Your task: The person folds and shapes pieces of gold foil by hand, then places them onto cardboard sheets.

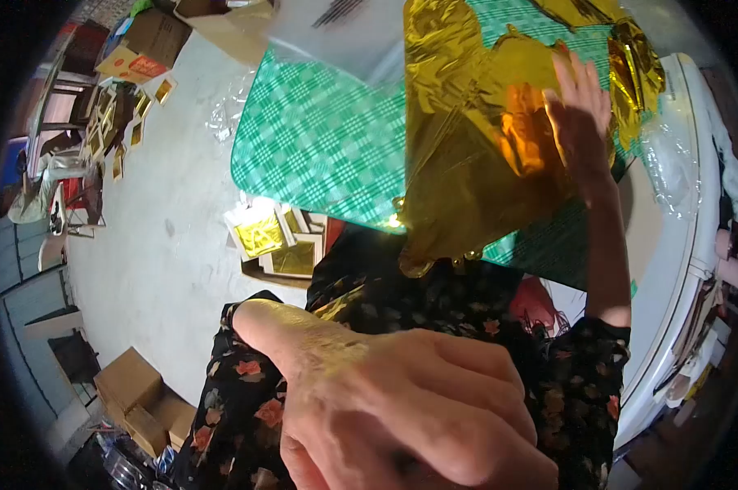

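A shiny, wrinkled sheet of gold foil (pixel 467 155) lies over the green checked tablecloth (pixel 328 131), its lower edge hanging over the table's front toward my lap. My right hand (pixel 585 114) rests on the foil's right part, palm down with fingers stretched out. Very close to the camera, my left hand (pixel 410 400) is raised in front of my body, its back toward me. Its fingers are curled inward, and whatever they may hold is hidden. More crumpled gold foil (pixel 634 73) lies at the table's far right.
Below the table's left corner stands a box of gold-and-white flat packets (pixel 263 233). A clear plastic sheet (pixel 344 37) covers the table's far left. Cardboard boxes (pixel 144 41) and scattered gold pieces (pixel 112 122) lie on the left floor. A white appliance (pixel 679 269) stands at right.
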